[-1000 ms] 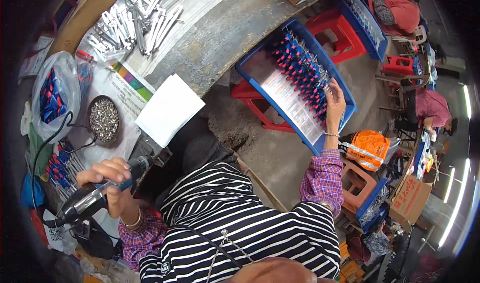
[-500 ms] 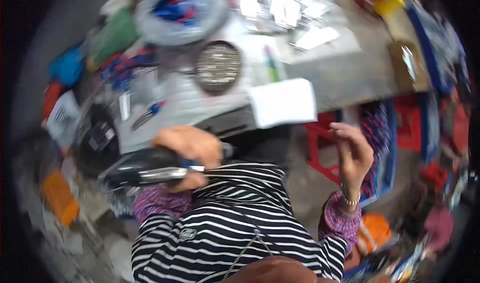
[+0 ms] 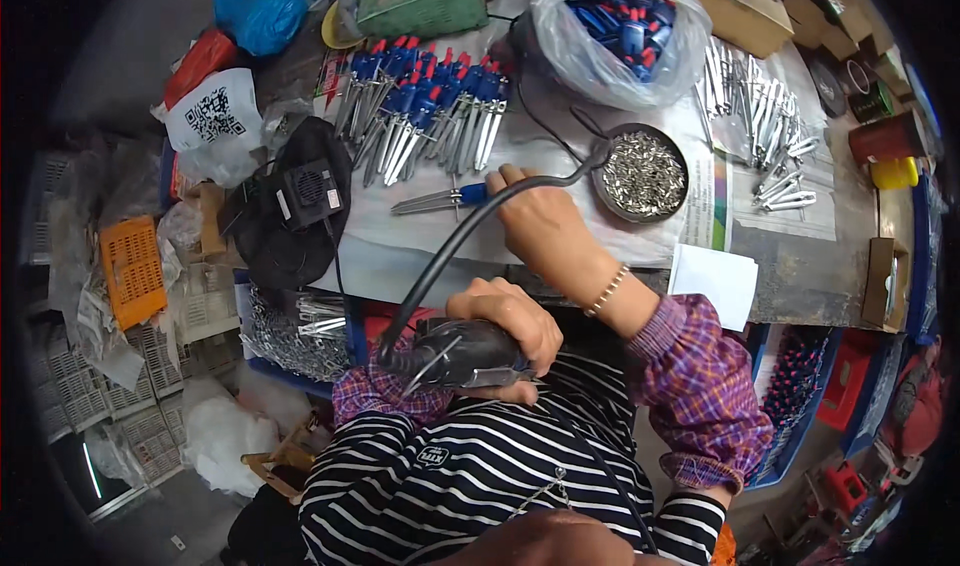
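Note:
My left hand (image 3: 512, 318) is wrapped round a black electric screwdriver (image 3: 455, 354), held sideways in front of my striped top. Its tip is not visible, and a thick black cable (image 3: 450, 241) arches up from its back end. My right hand (image 3: 548, 228) reaches over the table edge, fingers closed at the handle end of a blue-handled tool (image 3: 430, 202) with two long metal prongs pointing left. The fingertips are partly hidden behind the cable. Just right of that hand stands a round dish (image 3: 686, 181) of small metal screws or rivets.
Several similar blue-and-red-handled tools (image 3: 425, 106) lie in a pile behind. A plastic bag (image 3: 555, 46) of blue and red parts stands at the back. Metal parts (image 3: 765, 106) lie at right, near white paper (image 3: 712, 286). A black power adapter (image 3: 308, 194) sits at left.
My right hand has gone from open, off to the right, across to the blue-handled tool on the table. My left hand still grips the screwdriver. The view has shifted.

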Demonstrator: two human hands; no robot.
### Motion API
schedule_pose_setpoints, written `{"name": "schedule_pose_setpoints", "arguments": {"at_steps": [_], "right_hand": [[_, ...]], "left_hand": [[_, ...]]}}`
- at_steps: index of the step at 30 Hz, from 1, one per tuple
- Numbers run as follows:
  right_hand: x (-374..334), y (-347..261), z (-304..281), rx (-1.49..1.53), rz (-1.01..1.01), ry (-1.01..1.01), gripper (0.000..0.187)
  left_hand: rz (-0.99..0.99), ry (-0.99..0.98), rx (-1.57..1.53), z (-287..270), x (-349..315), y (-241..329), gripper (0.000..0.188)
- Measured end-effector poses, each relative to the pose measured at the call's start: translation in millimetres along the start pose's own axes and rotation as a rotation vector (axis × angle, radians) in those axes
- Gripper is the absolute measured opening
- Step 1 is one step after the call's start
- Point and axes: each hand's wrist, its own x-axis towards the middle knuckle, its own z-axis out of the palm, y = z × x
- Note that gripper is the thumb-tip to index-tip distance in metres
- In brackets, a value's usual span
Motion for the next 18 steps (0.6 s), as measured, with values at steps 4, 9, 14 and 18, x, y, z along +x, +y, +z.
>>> {"name": "schedule_pose_setpoints", "arguments": {"at_steps": [4, 9, 14, 18], "right_hand": [[22.0, -2.3, 36.4, -0.244, -0.143, 0.183, 0.021], [18.2, -1.7, 30.0, -0.128, -0.134, 0.179, 0.023], [-5.9, -12.6, -20.0, 0.3, -0.049, 0.19, 0.021], [-69.2, -10.6, -92.5, 0.543, 0.032, 0.341, 0.026]], "left_hand": [[0.02, 0.065, -0.01, -5.0, -4.1, 5.9, 0.031], [0.023, 0.066, -0.033, -12.4, -9.0, 7.9, 0.032], [0.05, 0.063, -0.082, -18.3, -7.9, 4.8, 0.031], [0.03, -0.03, -0.104, -20.8, 5.8, 13.1, 0.035]]}}
